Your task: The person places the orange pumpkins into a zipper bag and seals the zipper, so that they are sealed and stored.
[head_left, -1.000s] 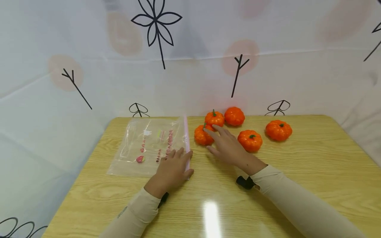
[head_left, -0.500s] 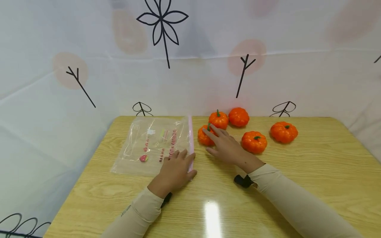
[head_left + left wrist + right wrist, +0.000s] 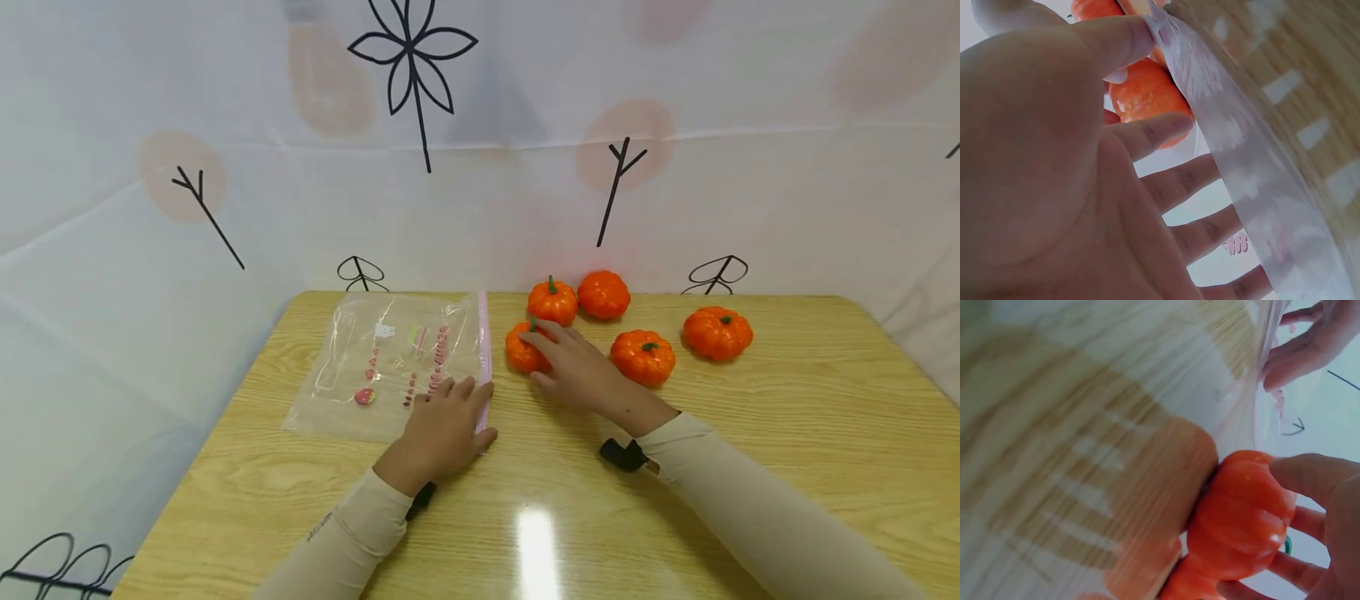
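My left hand lies with straight, spread fingers over the near right part of a clear zip bag printed with pink fruit pictures. Its thumb and fingertips touch the bag's pink zip edge. My right hand grips a small orange toy pumpkin that has a green stem. In the right wrist view, thumb and fingers come round this same pumpkin from opposite sides. Behind it sit a second small pumpkin and a rounder one. Beneath the left palm the bag is hidden.
Two flatter pumpkins, a nearer one and a farther one, stand to the right of my right hand. A pale cloth with line drawings hangs behind the wooden table.
My right hand's fingers have closed in on the small front pumpkin, which has shifted slightly right and nearer me. The left hand stays on the bag. The head view has turned slightly left.
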